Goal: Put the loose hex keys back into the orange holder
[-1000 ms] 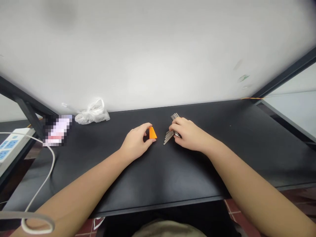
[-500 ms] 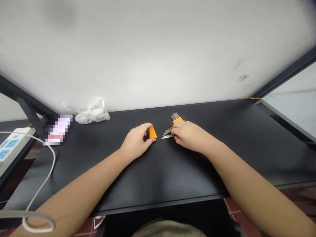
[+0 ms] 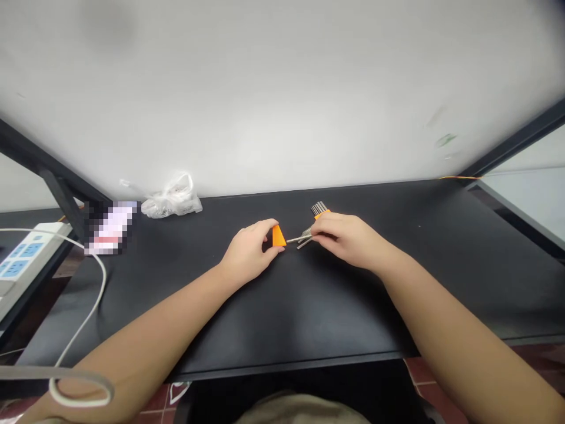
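Between the thumb and fingers of my left hand point(image 3: 248, 252) is a small orange wedge-shaped holder point(image 3: 278, 237), gripped by its ends. My right hand point(image 3: 351, 238) pinches a thin metal rod point(image 3: 296, 239), whose left end meets the holder's right side. Whether the tip sits inside the holder or only touches it, I cannot tell. A few loose metal rods point(image 3: 304, 242) lie on the table under my right fingertips, partly hidden. Just behind that hand is a second orange holder point(image 3: 321, 214) with several grey metal rods point(image 3: 318, 207) sticking out of it.
The black table point(image 3: 282, 318) runs up to a white wall point(image 3: 282, 106). A clear plastic bag point(image 3: 173, 199) rests at the back left, near a blurred-out pinkish item point(image 3: 112, 227). A power strip point(image 3: 26, 259) and a white cable point(image 3: 95, 300) are at far left.
My right hand has picked a single rod from the loose ones and brought its end to the orange holder. The left hand keeps its grip on the holder. The view has shifted slightly.
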